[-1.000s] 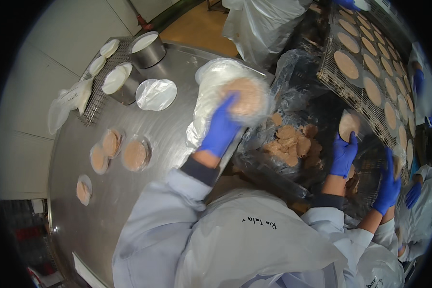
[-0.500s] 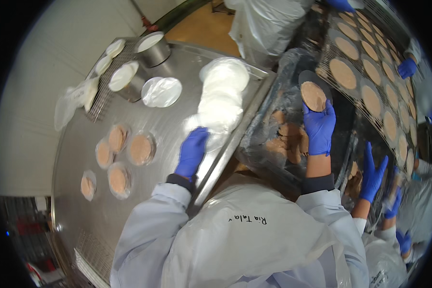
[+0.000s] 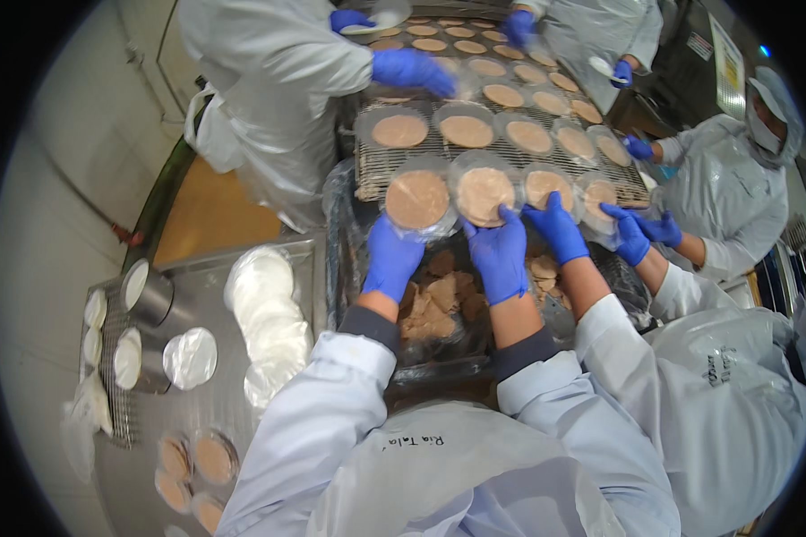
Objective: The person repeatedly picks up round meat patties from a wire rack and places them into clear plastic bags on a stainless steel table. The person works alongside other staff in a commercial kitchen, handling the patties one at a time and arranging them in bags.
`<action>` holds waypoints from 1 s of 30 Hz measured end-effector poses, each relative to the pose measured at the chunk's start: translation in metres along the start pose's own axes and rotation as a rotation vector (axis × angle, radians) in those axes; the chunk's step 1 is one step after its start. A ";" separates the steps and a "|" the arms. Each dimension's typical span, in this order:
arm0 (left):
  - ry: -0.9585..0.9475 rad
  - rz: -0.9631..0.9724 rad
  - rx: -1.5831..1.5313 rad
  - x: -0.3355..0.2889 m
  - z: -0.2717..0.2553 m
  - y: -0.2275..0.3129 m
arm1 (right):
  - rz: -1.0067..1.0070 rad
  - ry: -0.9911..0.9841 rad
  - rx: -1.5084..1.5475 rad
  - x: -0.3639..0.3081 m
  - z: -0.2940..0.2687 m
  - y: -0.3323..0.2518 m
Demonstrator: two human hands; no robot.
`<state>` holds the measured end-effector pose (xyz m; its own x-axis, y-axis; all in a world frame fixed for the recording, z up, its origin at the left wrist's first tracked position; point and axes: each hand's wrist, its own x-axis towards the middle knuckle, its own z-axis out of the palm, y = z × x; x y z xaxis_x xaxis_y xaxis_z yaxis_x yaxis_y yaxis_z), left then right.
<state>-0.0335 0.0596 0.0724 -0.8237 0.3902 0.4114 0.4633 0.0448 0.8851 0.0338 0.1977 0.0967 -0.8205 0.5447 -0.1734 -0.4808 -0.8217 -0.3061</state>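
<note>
- The left hand [image 3: 391, 259], in a blue glove, is at the near edge of the left patty [image 3: 417, 199], a flat tan disc on a clear round sheet; its fingers are hidden beneath, so how firmly they close cannot be told.
- The right hand [image 3: 498, 258], also gloved in blue, is clamped on the near edge of the right patty [image 3: 484, 194], thumb on top.
- Both patties are side by side at the near edge of a wire rack [image 3: 368, 186]; whether they rest on it or are held just above is unclear.
- More patties [image 3: 467, 131] lie in rows across the rack, each on its own sheet.
- Below the hands is a dark tub [image 3: 338, 206] lined with plastic, holding tan scraps [image 3: 432, 306].
- Just to the right, a co-worker's blue-gloved hands [image 3: 557, 233] touch two more patties at the rack's near edge.
- Other people in white stand around the rack's far side.
- At left, a steel table [image 3: 192, 295] bears overlapping white sheets [image 3: 264, 313], two metal cans [image 3: 152, 300] and small patty stacks [image 3: 214, 458].
</note>
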 end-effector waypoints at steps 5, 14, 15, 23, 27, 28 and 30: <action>-0.113 -0.592 -1.742 -0.023 -0.027 0.022 | -0.038 0.011 -0.100 -0.055 0.059 -0.028; 0.074 -0.589 -1.287 -0.049 -0.074 0.001 | -0.358 -0.104 -0.270 0.006 0.065 -0.007; 0.055 -0.593 -1.351 -0.053 -0.083 -0.015 | -0.333 -0.051 -0.263 -0.005 0.051 0.002; -0.040 -0.722 -1.473 -0.034 -0.077 -0.022 | 0.211 0.353 -0.076 -0.013 -0.064 0.013; -0.103 -0.468 -1.408 0.005 -0.048 0.009 | 0.037 0.121 -0.042 -0.022 -0.009 -0.008; -0.110 -0.463 -1.424 0.012 -0.039 0.010 | 0.010 0.105 -0.070 -0.021 0.007 -0.010; -0.094 -0.442 -1.453 0.021 -0.024 0.002 | -0.018 0.066 -0.134 -0.014 0.028 -0.004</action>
<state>-0.0574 0.0455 0.0883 -0.7567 0.6462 0.0994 -0.5669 -0.7242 0.3927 0.0387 0.1881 0.1263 -0.7879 0.5728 -0.2262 -0.4461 -0.7841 -0.4315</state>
